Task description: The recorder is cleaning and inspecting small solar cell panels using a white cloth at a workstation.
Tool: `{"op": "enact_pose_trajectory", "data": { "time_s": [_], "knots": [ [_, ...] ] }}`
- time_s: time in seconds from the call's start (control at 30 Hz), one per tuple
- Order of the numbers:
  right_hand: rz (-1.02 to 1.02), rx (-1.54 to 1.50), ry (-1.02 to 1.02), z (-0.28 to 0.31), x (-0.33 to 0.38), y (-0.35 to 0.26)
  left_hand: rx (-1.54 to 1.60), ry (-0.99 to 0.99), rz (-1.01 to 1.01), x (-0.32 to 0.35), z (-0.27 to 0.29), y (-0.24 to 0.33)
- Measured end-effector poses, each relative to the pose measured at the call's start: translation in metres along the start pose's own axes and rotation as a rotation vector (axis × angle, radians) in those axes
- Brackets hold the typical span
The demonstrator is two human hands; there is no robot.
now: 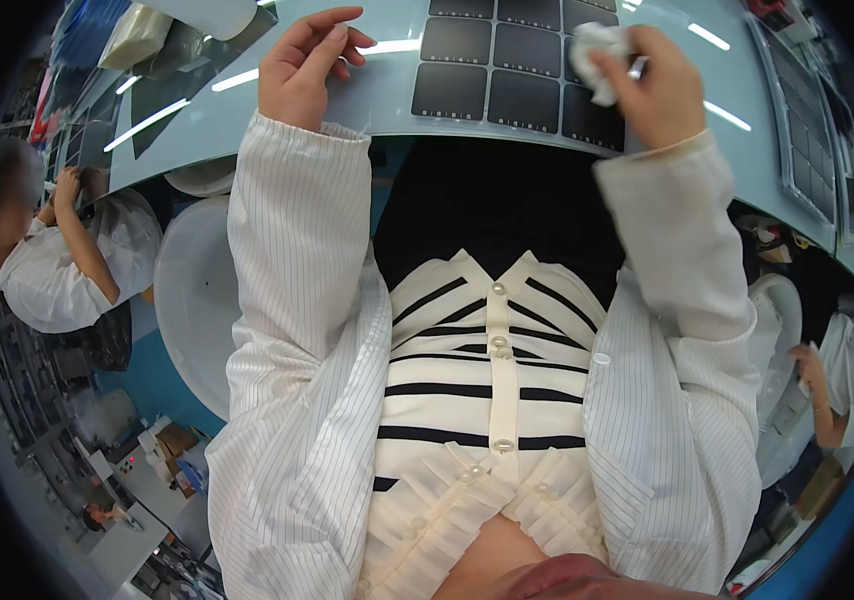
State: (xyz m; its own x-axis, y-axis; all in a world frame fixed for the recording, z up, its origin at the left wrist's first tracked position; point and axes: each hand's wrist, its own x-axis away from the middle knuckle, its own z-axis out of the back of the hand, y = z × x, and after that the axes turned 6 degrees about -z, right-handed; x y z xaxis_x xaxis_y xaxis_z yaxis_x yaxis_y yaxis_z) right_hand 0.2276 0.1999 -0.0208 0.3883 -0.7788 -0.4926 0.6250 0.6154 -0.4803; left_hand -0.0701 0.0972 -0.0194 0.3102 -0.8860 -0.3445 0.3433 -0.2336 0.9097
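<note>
My right hand [662,90] pinches a crumpled white wiping cloth [600,58] between thumb and fingers. The cloth is over the right side of a grid of dark, rounded rectangular panels [525,50], which lies flat at the table's front edge. Whether the cloth presses on a panel I cannot tell. To the left of the grid my left hand [309,65] hovers by the tabletop, its fingers loosely bent and apart, holding nothing. Both forearms wear white pinstriped sleeves.
The glossy pale table [387,110] reflects strip lights. At the right stands another set of dark panels [797,115]. Blue and clear plastic-like material [137,35] lies at the far left. Co-workers in white sit left [67,260] and right [847,370]. White chairs [197,290] flank me.
</note>
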Motion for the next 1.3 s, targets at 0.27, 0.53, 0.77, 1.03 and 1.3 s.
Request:
{"op": "enact_pose_trajectory", "data": {
  "time_s": [0.27,0.53,0.77,1.03,1.3],
  "knots": [
    [0.106,-0.169,-0.212,0.012,0.024,-0.035,-0.024,0.027,0.04,0.002,0.011,-0.004],
    [0.14,-0.256,-0.263,0.017,0.039,-0.042,-0.102,-0.056,0.218,0.006,0.004,0.007],
    [-0.043,-0.144,-0.138,0.019,0.019,-0.014,-0.028,-0.293,0.202,0.028,0.003,0.03],
    [0.25,-0.193,-0.469,0.015,-0.003,-0.017,0.082,-0.444,0.45,0.03,0.016,0.062],
    [0.238,-0.15,-0.754,0.013,0.003,-0.057,-0.22,-0.308,0.309,0.037,0.0,0.059]
  ]
}}
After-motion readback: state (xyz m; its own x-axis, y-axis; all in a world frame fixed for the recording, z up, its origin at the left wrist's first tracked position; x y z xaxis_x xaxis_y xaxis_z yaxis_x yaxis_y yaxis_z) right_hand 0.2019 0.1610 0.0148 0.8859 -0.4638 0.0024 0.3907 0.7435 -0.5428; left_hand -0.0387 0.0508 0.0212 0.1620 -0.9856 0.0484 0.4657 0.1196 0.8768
